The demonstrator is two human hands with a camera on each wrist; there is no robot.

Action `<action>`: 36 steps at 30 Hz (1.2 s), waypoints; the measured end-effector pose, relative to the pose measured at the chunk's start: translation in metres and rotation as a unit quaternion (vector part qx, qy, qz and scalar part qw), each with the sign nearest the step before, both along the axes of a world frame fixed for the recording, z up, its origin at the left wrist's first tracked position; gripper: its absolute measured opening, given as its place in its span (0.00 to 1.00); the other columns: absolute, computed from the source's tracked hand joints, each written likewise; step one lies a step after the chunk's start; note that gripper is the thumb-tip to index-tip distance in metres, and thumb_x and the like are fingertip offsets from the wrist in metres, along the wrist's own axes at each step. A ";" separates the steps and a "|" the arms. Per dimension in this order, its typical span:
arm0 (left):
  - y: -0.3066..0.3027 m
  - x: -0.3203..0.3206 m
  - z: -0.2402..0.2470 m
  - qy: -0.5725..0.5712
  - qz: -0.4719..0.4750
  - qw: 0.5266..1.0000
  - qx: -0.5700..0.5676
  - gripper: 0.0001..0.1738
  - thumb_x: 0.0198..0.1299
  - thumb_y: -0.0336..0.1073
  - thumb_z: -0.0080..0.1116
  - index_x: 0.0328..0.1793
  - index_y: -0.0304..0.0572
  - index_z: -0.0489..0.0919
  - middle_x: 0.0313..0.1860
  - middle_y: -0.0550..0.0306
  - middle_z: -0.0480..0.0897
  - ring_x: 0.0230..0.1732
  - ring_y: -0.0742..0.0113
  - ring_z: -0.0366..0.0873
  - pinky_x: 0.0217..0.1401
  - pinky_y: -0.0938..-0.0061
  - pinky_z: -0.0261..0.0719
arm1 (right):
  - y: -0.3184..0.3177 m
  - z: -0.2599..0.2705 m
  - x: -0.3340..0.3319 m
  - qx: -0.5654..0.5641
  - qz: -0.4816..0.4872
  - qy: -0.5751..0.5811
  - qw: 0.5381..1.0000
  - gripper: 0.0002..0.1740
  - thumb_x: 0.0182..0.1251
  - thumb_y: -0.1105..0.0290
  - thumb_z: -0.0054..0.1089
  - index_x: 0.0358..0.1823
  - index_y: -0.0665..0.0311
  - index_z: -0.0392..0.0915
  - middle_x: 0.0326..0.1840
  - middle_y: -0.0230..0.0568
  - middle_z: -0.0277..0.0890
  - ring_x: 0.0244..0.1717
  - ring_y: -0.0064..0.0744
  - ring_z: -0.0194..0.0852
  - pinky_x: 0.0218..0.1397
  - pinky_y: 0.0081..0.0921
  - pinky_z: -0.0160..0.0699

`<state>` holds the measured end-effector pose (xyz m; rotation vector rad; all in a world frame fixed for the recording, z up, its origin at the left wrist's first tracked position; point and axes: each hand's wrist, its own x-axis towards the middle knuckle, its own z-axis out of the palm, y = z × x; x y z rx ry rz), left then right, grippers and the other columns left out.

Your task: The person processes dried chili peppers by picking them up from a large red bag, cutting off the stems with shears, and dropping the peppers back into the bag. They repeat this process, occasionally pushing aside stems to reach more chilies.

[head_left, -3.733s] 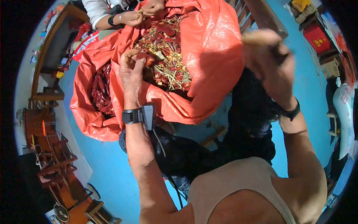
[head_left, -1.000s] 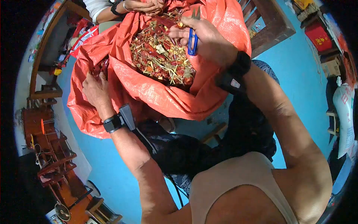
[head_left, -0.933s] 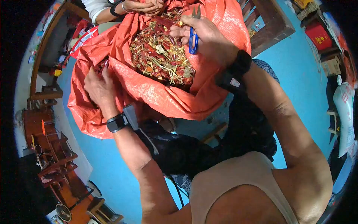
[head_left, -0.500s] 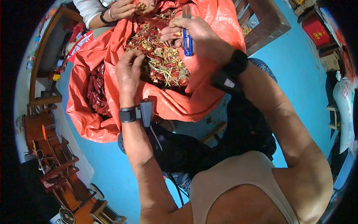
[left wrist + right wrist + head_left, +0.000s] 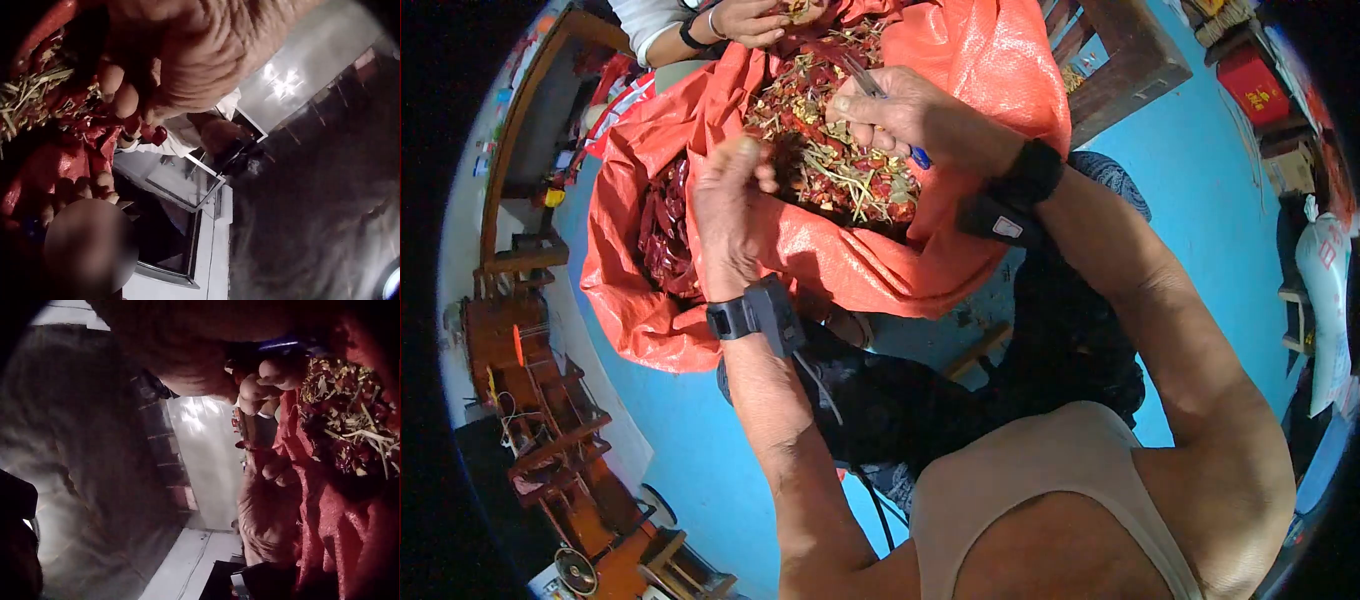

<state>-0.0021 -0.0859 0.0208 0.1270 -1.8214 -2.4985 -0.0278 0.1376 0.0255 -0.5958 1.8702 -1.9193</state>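
My left hand (image 5: 730, 205) is over the near left edge of the chopped mix, fingers curled. In the left wrist view its fingertips pinch a dark red dried chili (image 5: 157, 134), mostly hidden by the fingers. My right hand (image 5: 905, 115) grips blue-handled snips (image 5: 865, 77) over the mix, blades toward the far left and a blue end showing below the fingers. Cut dried chili with yellow seeds and pale stems (image 5: 860, 190) fills the main opening of an orange-red woven sack (image 5: 980, 70). Whole dried chilies (image 5: 665, 235) lie in a fold at the left.
Across the sack, another person's hands (image 5: 750, 22) are at its far edge. A dark wooden bench (image 5: 1125, 70) stands at the right rear. Wooden furniture (image 5: 550, 400) lines the left; a white sack (image 5: 1325, 300) stands far right.
My left hand has come from the whole chilies back to the mix, then slightly left. The right hand, earlier open with the snips across the palm, now has its fingers curled round them.
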 end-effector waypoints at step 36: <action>0.016 0.002 -0.002 -0.016 -0.068 0.997 0.034 0.07 0.60 0.30 0.52 0.43 0.35 0.74 0.32 0.54 0.78 0.26 0.71 0.76 0.28 0.83 0.76 | -0.001 -0.004 -0.002 -0.092 -0.056 0.018 0.994 0.14 0.59 0.60 0.54 0.24 0.64 0.69 0.13 0.27 0.61 0.09 0.14 0.52 0.10 0.14 0.51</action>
